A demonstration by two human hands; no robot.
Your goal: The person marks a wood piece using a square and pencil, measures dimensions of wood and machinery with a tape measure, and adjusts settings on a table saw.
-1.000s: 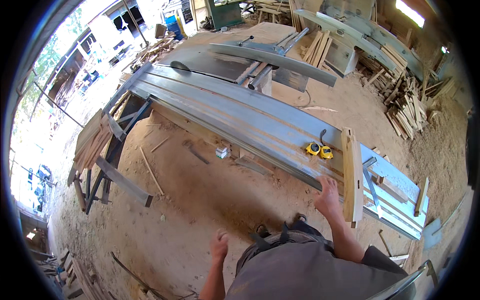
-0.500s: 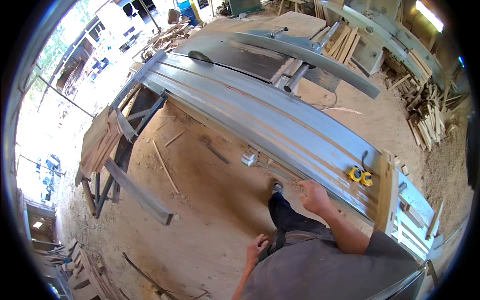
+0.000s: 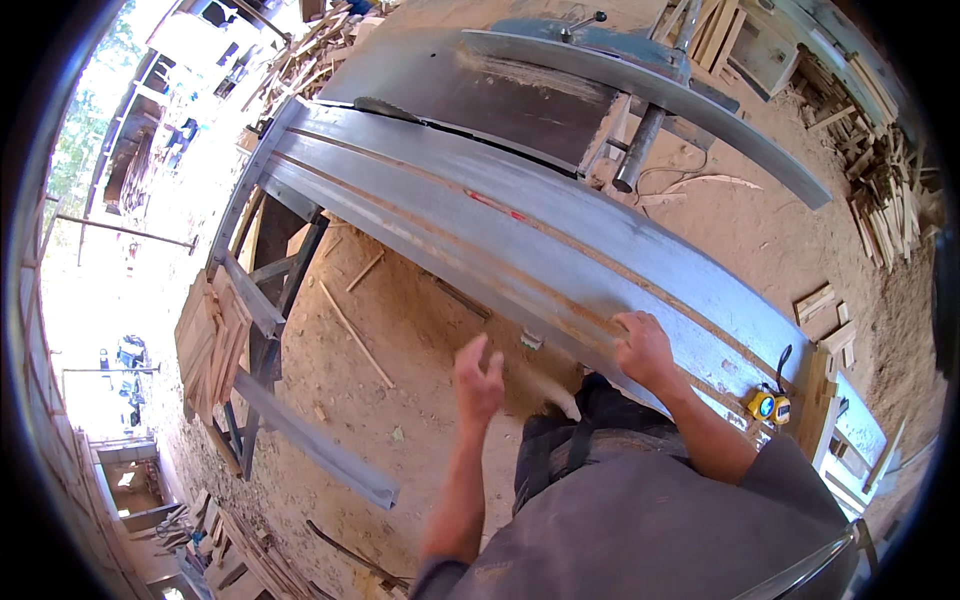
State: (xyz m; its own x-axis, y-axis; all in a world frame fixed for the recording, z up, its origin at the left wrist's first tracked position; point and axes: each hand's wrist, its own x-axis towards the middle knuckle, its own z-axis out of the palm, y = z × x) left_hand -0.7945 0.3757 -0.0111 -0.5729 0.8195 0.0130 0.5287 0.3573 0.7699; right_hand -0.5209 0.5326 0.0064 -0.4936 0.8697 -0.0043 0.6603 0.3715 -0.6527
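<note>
A long grey metal saw table [image 3: 400, 205] with lengthwise grooves runs diagonally across the view. My right hand [image 3: 645, 350] is at its near edge, fingers loosely bent over the metal, with nothing seen in them. Whether the fingertips touch the surface I cannot tell. My left hand [image 3: 478, 380] is raised in front of me, off the table, its fingers apart and holding nothing. To the right of my right hand, a yellow tape measure [image 3: 768, 407] lies on the table beside a wooden bar [image 3: 818, 400]. Farther up the table lies a thin red pencil-like stick [image 3: 495, 206].
A toothed saw blade [image 3: 385, 108] rises beyond the table's far left part. A long metal fence [image 3: 650, 88] crosses the dark tabletop behind. Boards [image 3: 215, 340] rest on a frame at left, with a metal beam [image 3: 315, 440] jutting out. Wood scraps [image 3: 345, 325] litter the dirt floor.
My left hand has risen from beside my hip to in front of me, its fingers spreading. My right hand has moved forward over the table edge. The view has shifted closer to the table.
</note>
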